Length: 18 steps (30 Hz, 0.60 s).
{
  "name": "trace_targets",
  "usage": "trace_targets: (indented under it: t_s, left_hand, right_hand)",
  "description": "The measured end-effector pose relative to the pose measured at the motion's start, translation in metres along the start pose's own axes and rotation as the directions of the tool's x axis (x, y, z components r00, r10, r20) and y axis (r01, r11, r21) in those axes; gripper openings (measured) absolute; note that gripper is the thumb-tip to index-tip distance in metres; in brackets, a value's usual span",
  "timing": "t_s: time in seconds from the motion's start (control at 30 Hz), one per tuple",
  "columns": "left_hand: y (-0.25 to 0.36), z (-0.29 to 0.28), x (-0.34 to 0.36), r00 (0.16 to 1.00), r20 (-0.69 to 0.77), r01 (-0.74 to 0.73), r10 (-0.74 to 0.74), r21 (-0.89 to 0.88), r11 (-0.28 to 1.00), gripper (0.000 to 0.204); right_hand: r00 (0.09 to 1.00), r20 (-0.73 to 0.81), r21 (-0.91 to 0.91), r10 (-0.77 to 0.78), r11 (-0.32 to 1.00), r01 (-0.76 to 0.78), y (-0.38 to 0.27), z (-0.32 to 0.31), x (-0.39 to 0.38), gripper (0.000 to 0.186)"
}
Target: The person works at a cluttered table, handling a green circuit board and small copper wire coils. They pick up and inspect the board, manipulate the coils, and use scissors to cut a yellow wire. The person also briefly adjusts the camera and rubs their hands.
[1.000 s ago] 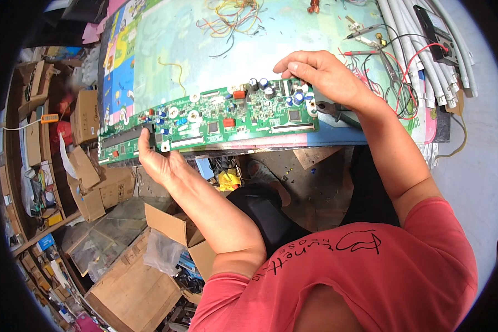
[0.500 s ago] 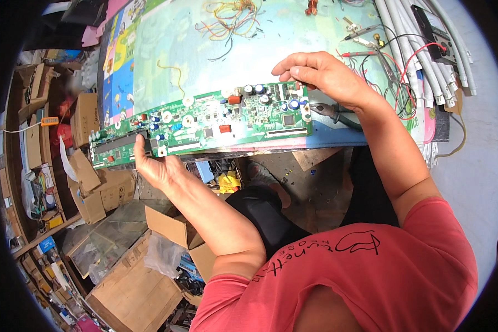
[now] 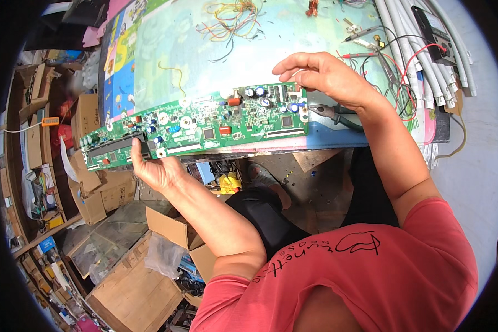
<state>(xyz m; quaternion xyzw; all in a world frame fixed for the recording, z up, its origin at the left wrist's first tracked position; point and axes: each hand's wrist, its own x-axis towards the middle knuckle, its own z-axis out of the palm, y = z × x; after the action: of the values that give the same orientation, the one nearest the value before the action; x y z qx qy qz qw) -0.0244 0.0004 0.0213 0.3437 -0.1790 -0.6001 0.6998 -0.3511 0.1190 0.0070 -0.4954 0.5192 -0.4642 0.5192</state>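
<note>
A long green circuit board [image 3: 205, 119] slants across the near edge of the table, its left end jutting past the edge. It carries capacitors, chips, red components and a long black strip. My left hand [image 3: 155, 169] grips it by the lower edge towards the left end, thumb on top and the other fingers hidden beneath. Just above the board's upper right corner, my right hand [image 3: 323, 77] has its fingers stretched out with nothing in them; whether its lower fingers touch the corner I cannot tell. Beside that end lie dark-handled pliers [image 3: 335, 114].
Tangled thin wires [image 3: 232, 19] lie at the table's far side. To the right are test probes [image 3: 365, 34], a black meter [image 3: 434, 33] and white tubes [image 3: 412, 55]. Cardboard boxes [image 3: 113, 191] and cluttered shelves [image 3: 36, 166] stand at the left.
The circuit board has shifted slightly left, its face tilted a little differently, with my left hand following. My right hand has barely moved.
</note>
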Motion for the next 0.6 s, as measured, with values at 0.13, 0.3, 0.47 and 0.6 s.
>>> trace_targets:
  t_s: [0.13, 0.3, 0.47, 0.6]
  left_hand:
    - [-0.0006, 0.0012, -0.0012, 1.0, -0.008, -0.003, 0.003, -0.001, 1.0, 0.039]
    - [-0.0008, 0.0038, -0.0046, 1.0, 0.026, 0.014, -0.012, -0.057, 0.998, 0.038]
    - [0.0001, 0.0007, -0.0051, 0.995, 0.102, 0.016, -0.011, -0.049, 0.999, 0.036]
    - [-0.0025, 0.0037, -0.0068, 0.993, 0.12, 0.011, -0.001, -0.08, 0.997, 0.037]
  right_hand:
    - [1.0, 0.007, -0.005, -0.011, 1.0, 0.011, 0.0002, -0.0007, -0.0001, 0.029]
    - [1.0, 0.007, -0.015, -0.015, 1.0, 0.015, 0.0022, -0.0014, 0.0005, 0.029]
    - [1.0, 0.011, -0.009, 0.002, 1.0, -0.002, -0.001, 0.0014, 0.0008, 0.028]
    - [1.0, 0.01, -0.07, 0.023, 0.997, -0.022, -0.0029, 0.0036, 0.0003, 0.027]
